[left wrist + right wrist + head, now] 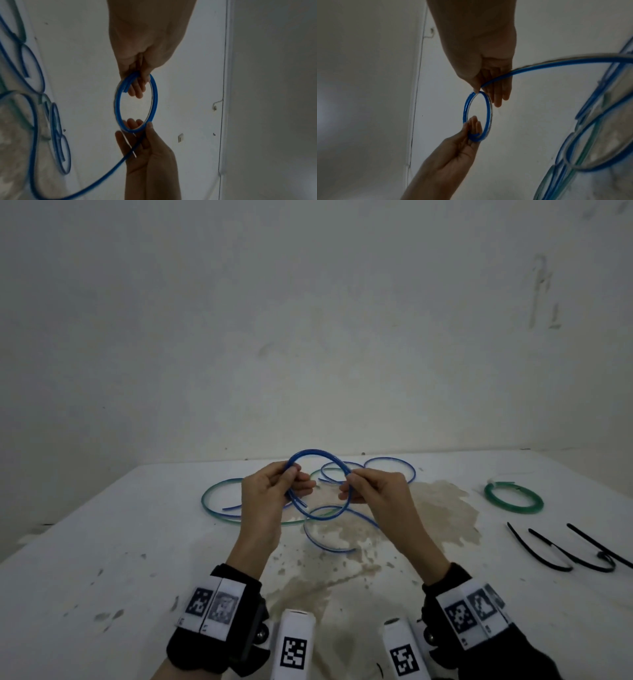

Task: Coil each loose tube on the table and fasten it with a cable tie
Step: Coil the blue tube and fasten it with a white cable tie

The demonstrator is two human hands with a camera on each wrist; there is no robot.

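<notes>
A blue tube [310, 450] is held up over the table as a small loop between both hands. My left hand [296, 479] pinches the loop's left side, where the tube's end overlaps. My right hand [349, 484] pinches the right side between thumb and forefinger. In the left wrist view the loop [156, 97] hangs from my left hand's fingers [137, 89], and its tail trails down to the table. The right wrist view shows the same loop [488, 113] under my right hand's thumb tip [476, 90].
Loose tubes lie tangled behind and under my hands: a green one [203, 501] and blue ones [390, 458]. A coiled, tied green tube [515, 511] lies at the right, with black cable ties [601, 555] nearer me. The white table [102, 542] is stained in the middle.
</notes>
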